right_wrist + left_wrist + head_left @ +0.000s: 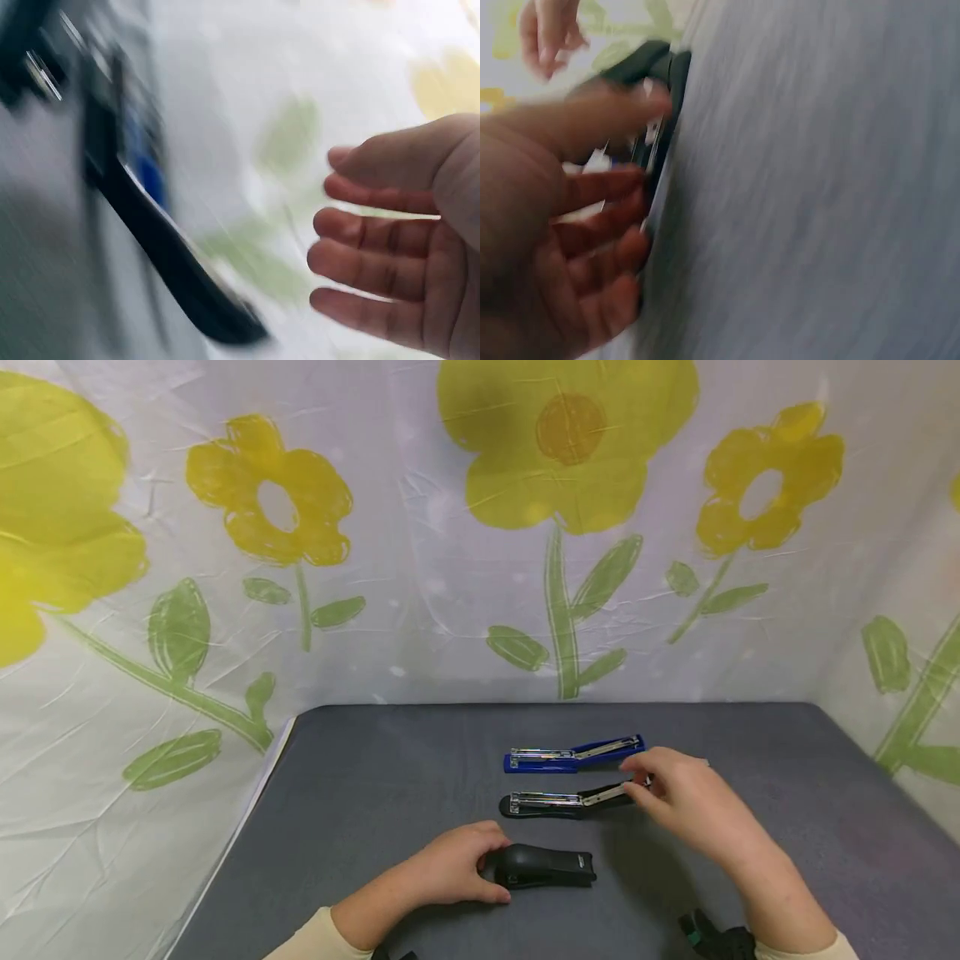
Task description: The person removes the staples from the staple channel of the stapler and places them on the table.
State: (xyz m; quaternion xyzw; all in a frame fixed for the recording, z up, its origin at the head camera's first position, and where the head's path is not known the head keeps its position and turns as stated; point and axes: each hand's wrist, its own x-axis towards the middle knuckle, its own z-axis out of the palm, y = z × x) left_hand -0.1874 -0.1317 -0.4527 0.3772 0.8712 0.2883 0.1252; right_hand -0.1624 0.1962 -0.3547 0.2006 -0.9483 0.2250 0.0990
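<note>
My left hand (457, 864) (555, 217) grips the rounded left end of a closed black stapler (551, 865) lying near the front of the table. Beyond it, a second black stapler (543, 805) (165, 247) lies unfolded, its metal arm (603, 794) angled up to the right. Farther back is a blue stapler (540, 766), also folded out, parallel to the black one. Over the right end of the unfolded black stapler hovers my right hand (697, 806) (397, 247). Its fingers are relaxed and apart from the stapler in the right wrist view, with nothing between them.
A dark grey table (390, 768) carries the staplers. Behind it hangs a white cloth (420, 610) printed with yellow flowers, and it also runs along both sides. A black wrist device (720, 937) sits at my right wrist.
</note>
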